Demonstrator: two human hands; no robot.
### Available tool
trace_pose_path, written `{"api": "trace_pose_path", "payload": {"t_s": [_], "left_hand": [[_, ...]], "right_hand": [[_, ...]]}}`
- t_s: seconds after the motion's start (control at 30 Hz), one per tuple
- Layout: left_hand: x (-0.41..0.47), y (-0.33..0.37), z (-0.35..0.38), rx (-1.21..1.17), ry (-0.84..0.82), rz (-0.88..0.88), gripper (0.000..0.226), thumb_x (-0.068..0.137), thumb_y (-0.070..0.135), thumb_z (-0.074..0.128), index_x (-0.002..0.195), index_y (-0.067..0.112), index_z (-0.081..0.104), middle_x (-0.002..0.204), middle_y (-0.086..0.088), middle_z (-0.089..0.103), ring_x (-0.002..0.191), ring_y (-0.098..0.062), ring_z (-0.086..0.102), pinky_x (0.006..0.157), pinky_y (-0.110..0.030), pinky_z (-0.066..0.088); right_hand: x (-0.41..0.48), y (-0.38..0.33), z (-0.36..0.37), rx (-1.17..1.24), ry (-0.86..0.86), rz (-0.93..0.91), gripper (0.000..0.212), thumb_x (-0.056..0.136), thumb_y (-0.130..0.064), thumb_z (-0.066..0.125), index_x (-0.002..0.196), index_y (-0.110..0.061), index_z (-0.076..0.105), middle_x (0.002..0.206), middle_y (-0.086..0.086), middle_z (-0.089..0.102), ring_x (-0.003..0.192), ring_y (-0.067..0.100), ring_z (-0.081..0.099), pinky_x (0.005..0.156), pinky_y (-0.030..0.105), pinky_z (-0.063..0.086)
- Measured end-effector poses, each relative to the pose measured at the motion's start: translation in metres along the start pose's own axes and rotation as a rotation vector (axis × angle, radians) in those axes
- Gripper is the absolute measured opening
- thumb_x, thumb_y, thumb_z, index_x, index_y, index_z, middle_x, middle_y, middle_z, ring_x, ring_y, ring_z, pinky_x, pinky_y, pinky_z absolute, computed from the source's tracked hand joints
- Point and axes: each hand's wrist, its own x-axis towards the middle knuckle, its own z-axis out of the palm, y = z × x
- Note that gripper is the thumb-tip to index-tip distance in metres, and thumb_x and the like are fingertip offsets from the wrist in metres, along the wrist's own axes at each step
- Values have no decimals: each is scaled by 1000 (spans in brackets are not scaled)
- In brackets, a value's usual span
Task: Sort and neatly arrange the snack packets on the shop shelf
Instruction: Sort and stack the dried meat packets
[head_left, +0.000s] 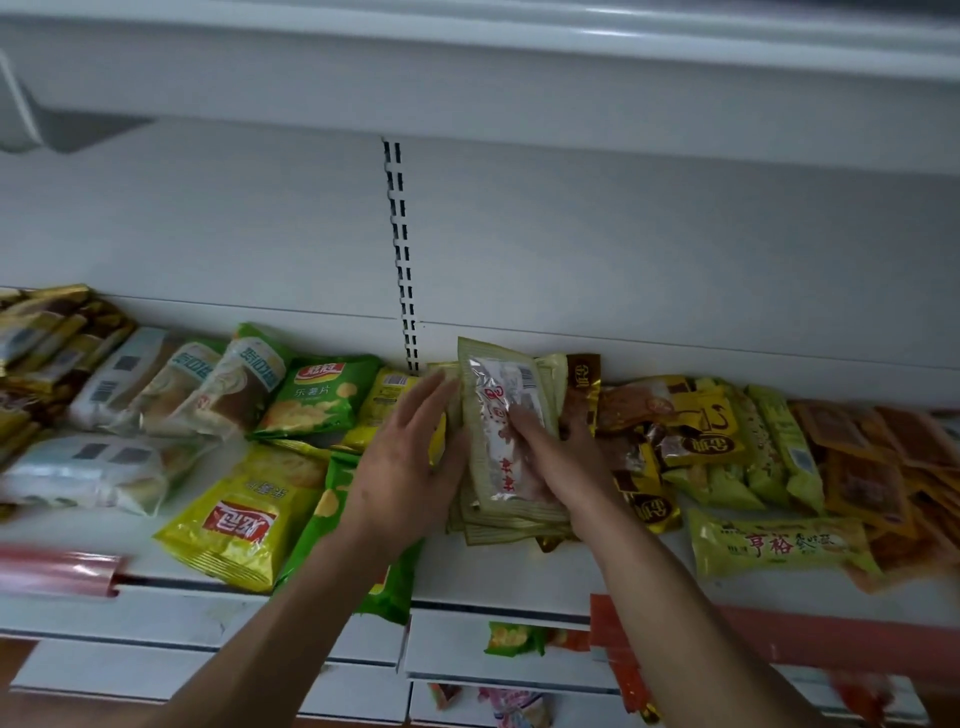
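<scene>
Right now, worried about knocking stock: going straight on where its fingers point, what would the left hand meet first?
The left hand would likely meet the pale green packet stack at its fingertips, then the white back panel; depth is unclear.

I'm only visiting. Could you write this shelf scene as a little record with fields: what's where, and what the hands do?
Place: white metal shop shelf
Stack: pale green flat plastic packets with red print, mid-shelf
Left hand: fingers straight, against the stack's left side
Right hand: grips the stack's right side, thumb on top
Left of stack: green crisp bag, yellow crisp bag
Right of stack: yellow-green long packet, orange packets
</scene>
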Motion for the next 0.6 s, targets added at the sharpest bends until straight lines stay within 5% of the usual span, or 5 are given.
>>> {"api": "trace_pose_path", "payload": {"t_s": [0.13,0.27,0.47,0.6], "left_hand": [[-14,-25,-3,261,-127,77,55,98,40,35,144,11,46,149,-8,44,145,-27,30,117,-47,28],[-19,-43,7,431,-281,36,64,99,47,9,154,19,24,160,-1,25,150,-17,10,123,-36,5],[-1,-57,12,423,-279,-61,53,104,39,16,154,20,22,161,-2,22,150,-18,11,123,-34,3],[1,-57,5,254,-206,-95,54,103,42,24,151,18,32,157,-4,32,147,-20,20,122,-33,11]], "right_hand": [[0,3,-4,58,56,21,76,76,-67,68,130,-17,51,93,2,71,48,6,64,41,20,45],[0,8,-5,1,101,8,73,78,-67,65,127,-13,53,100,7,71,68,18,68,44,23,45],[0,5,12,-318,161,-66,67,76,-77,57,118,-25,48,66,-15,64,47,2,62,47,24,55],[-1,1,20,-437,208,-96,66,75,-80,53,112,-26,51,76,-17,61,53,-4,57,49,20,44]]}}
